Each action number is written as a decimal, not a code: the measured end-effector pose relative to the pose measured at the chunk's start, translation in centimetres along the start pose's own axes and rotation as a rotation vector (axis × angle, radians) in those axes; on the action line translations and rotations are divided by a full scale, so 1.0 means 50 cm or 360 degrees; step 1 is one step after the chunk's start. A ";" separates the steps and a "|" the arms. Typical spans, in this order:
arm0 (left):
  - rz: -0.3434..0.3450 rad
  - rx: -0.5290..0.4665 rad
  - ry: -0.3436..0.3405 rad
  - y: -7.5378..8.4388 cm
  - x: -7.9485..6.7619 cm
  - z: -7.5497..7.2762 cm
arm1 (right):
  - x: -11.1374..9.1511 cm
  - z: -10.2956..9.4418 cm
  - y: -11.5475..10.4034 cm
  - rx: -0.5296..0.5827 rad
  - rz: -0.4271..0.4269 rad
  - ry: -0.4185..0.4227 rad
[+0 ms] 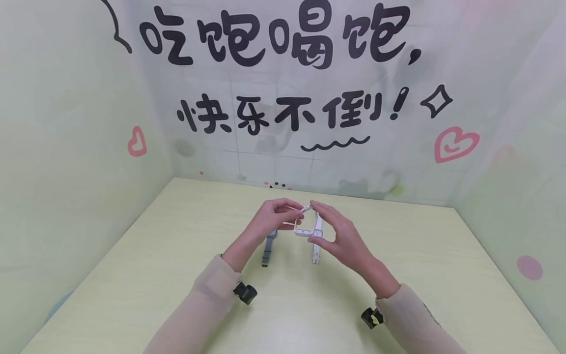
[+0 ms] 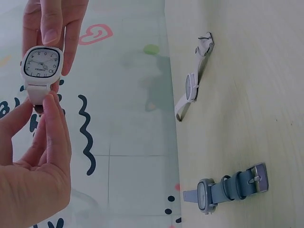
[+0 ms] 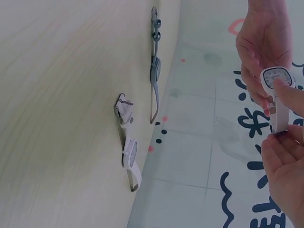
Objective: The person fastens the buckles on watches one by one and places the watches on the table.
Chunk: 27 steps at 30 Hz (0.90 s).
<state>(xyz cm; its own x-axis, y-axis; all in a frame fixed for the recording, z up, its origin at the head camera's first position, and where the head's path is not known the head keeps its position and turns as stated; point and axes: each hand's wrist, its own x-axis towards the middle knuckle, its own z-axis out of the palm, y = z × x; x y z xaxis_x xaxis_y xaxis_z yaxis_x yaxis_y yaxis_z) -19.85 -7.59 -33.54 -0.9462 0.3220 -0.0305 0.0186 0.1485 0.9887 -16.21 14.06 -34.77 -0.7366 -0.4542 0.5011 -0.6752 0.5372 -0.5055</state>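
Both hands hold a white wristwatch [image 1: 303, 232] above the table, its strap bent into a loop. My left hand [image 1: 279, 216] pinches the strap with thumb and fingertips, seen more closely in the left wrist view. My right hand [image 1: 342, 241] spans the same watch, thumb by the case and index finger at the strap's upper end. In the left wrist view the watch's squarish dial [image 2: 42, 62] faces the camera. On the table beneath lie a second white watch [image 2: 191, 87] and a grey-blue watch [image 2: 232, 186], the latter partly behind my left hand in the head view.
The pale wooden table [image 1: 177, 255] ends at a printed fabric backdrop [image 1: 283, 162] with large black characters, and more fabric rises at both sides. Small black devices sit at the left cuff [image 1: 245, 293] and right cuff [image 1: 372, 318].
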 end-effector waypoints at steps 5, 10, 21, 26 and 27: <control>-0.0020 -0.0021 -0.0027 -0.002 -0.003 0.002 | 0.000 0.003 0.001 -0.0005 -0.0010 0.0012; -0.0007 -0.0023 -0.0083 -0.008 -0.005 -0.001 | -0.001 0.003 0.002 0.0013 -0.0004 0.0019; 0.0131 0.0045 -0.0346 -0.009 -0.015 -0.019 | 0.000 0.001 0.009 0.0306 0.0091 0.0107; 0.0202 0.0094 -0.0448 -0.009 -0.019 -0.027 | 0.001 -0.001 0.010 0.0451 0.0192 0.0102; 0.0202 0.0101 -0.0453 -0.009 -0.019 -0.028 | 0.001 -0.001 0.010 0.0482 0.0219 0.0099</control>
<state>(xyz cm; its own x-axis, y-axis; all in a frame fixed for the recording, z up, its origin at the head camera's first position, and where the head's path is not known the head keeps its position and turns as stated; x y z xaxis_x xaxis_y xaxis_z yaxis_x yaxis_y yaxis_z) -19.39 -9.26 -33.76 -0.8069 0.5891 0.0439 0.1595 0.1456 0.9764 -16.57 14.33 -34.96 -0.8242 -0.3426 0.4509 -0.5575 0.3509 -0.7524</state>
